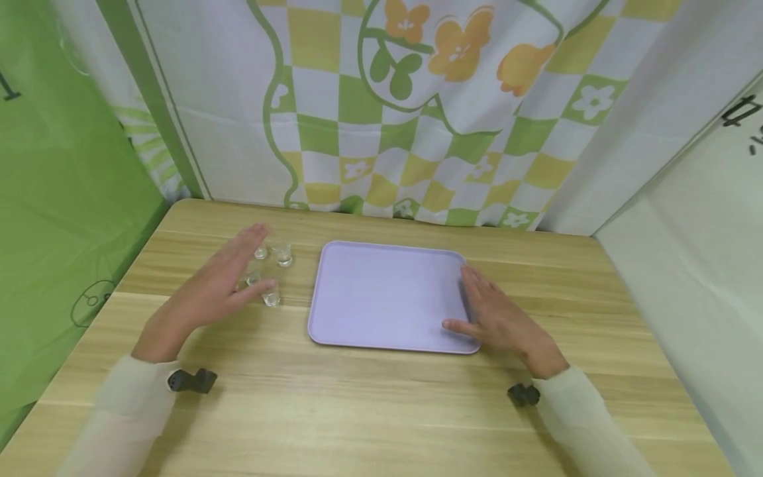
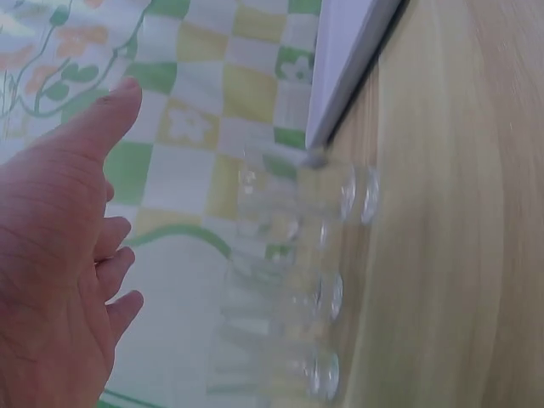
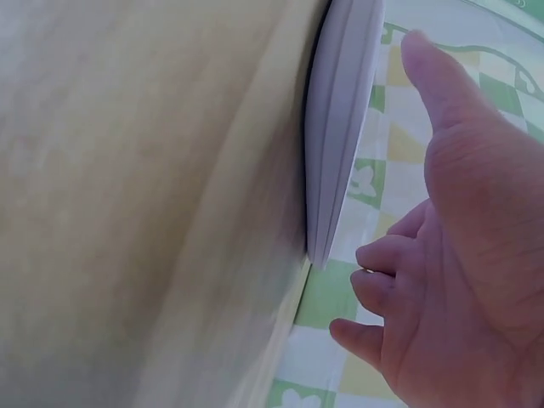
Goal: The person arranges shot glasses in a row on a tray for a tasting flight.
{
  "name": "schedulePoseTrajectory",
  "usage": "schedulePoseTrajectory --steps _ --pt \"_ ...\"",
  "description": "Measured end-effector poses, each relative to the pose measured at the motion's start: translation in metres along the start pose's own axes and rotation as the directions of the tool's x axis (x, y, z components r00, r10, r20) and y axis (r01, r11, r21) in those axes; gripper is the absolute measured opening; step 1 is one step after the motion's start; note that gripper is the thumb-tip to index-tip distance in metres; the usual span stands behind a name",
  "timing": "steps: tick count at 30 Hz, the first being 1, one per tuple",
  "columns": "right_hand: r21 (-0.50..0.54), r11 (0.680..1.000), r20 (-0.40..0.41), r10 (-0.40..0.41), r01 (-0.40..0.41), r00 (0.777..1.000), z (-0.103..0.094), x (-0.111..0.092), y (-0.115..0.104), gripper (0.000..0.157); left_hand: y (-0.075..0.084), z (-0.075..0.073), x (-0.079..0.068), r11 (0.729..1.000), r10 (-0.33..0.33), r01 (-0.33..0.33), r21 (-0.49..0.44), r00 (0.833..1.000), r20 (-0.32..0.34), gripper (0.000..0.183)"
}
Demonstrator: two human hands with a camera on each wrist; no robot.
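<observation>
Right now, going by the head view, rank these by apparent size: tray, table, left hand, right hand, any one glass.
1. Table
2. Tray
3. Left hand and right hand: too alike to rank
4. Glass

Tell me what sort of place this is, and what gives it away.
Probably a small screened-off booth for tabletop work, though the room beyond is out of view. A wood-grain table stands against a checked floral curtain, with a green sheet hanging along its left side.
</observation>
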State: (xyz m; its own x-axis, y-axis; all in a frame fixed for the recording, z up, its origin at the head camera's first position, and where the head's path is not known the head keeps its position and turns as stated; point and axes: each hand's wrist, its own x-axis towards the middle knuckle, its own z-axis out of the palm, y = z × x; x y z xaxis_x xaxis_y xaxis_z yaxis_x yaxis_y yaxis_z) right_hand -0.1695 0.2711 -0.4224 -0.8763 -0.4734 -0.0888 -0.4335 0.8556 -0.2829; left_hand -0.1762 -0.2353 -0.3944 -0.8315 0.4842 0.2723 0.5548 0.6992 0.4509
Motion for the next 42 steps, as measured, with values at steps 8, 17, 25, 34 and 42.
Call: schedulePoseTrajectory --steps 8,17,25,34,42 --pt "-0.004 0.998 0.040 0.057 -0.057 0.998 0.000 -0.003 0.001 0.122 -0.017 -0.004 -0.010 0.997 -0.057 0.057 -0.061 0.998 -0.006 0.089" --pt "-0.029 0.998 0.062 0.060 -0.058 0.996 0.001 -0.007 0.002 0.135 -0.030 -0.009 -0.020 0.986 -0.150 0.152 -0.067 0.988 0.031 0.088" --pt "0.012 0.999 0.066 0.051 -0.051 0.997 0.004 -0.008 0.000 0.138 -0.038 -0.013 -0.028 0.953 -0.291 0.297 -0.065 0.952 0.096 0.092" --pt "0.015 0.999 0.066 0.045 -0.046 0.997 0.004 -0.011 -0.002 0.136 -0.042 -0.013 -0.032 0.926 -0.368 0.376 -0.036 0.919 0.142 0.096" --pt "0.028 0.998 0.092 0.055 -0.058 0.994 0.004 -0.011 -0.002 0.135 -0.045 -0.007 -0.037 0.878 -0.473 0.479 -0.008 0.870 0.137 0.101"
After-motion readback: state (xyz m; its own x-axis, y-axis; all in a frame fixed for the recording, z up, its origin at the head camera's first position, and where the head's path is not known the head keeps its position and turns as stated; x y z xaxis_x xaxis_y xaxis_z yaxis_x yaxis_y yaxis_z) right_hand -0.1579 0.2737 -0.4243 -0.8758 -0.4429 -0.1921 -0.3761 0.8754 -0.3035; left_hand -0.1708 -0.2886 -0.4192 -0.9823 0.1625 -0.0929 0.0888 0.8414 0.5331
